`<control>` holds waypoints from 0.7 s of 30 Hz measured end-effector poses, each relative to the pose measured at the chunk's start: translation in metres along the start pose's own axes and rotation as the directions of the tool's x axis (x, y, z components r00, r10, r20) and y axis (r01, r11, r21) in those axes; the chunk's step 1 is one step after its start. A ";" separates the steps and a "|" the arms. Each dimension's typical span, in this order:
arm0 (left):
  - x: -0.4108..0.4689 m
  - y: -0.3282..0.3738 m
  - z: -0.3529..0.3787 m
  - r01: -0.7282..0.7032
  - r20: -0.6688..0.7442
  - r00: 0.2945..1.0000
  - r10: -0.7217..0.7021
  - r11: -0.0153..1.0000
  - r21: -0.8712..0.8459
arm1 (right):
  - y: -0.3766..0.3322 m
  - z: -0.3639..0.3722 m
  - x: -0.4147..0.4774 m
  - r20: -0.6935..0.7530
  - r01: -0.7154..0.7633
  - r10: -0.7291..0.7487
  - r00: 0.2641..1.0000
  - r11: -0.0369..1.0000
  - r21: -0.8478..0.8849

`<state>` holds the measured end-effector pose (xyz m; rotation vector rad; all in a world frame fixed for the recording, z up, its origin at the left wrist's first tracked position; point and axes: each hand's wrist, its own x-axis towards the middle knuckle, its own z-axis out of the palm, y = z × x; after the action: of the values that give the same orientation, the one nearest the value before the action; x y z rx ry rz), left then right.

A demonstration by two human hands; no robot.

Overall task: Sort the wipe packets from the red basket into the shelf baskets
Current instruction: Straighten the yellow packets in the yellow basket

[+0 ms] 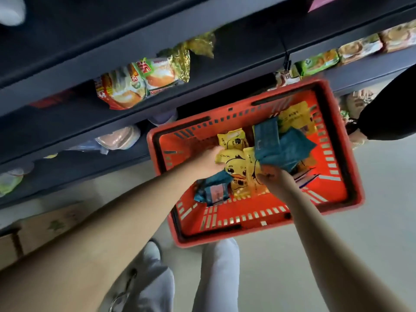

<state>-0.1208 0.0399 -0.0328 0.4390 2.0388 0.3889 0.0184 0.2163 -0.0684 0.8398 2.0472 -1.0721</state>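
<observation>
Grabbing by colour is the way to go here imo. The red basket point(304, 218) sits on the floor right in front of the shelf baskets point(78, 122), and it's holding a jumble of yellow duck packets point(240, 172) and teal packets point(286, 149), plus one stray teal packet point(213, 190) down at the near wall.

The right grip point(272, 179) looks closed on a fan of the teal ones, pinched at their lower ends. The left grip point(209, 161) is on the edge of the top duck packet, but with the blur I honestly can't tell if the fingers have closed on it.

So my take: one kind per hand. Keep the right on teal only and scoop that stray before lifting. Let the left slide under the duck packet's edge rather than pressing on top, since those soft packs probably slip. Don't overload the fan, or one could drop out on the way up. Lift straight over the rim, then check each bin before dropping.
</observation>
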 end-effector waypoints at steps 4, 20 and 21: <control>0.023 -0.002 0.011 0.102 0.053 0.994 -0.100 0.994 -0.037 | 0.010 0.011 0.007 0.073 -0.037 0.042 0.996 0.997 -0.067; 0.031 -0.017 0.016 0.312 -0.013 0.938 -0.348 0.858 -0.408 | 0.004 0.011 0.005 0.236 0.020 -0.037 0.971 0.997 0.078; 0.029 -0.019 0.014 0.296 -0.017 0.943 -0.333 0.860 -0.416 | 0.002 0.010 0.003 0.233 0.023 -0.044 0.972 0.996 0.091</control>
<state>-0.1240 0.0378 -0.0697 -0.1740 1.9996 0.6224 0.0206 0.2089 -0.0759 0.6874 1.8339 -1.2264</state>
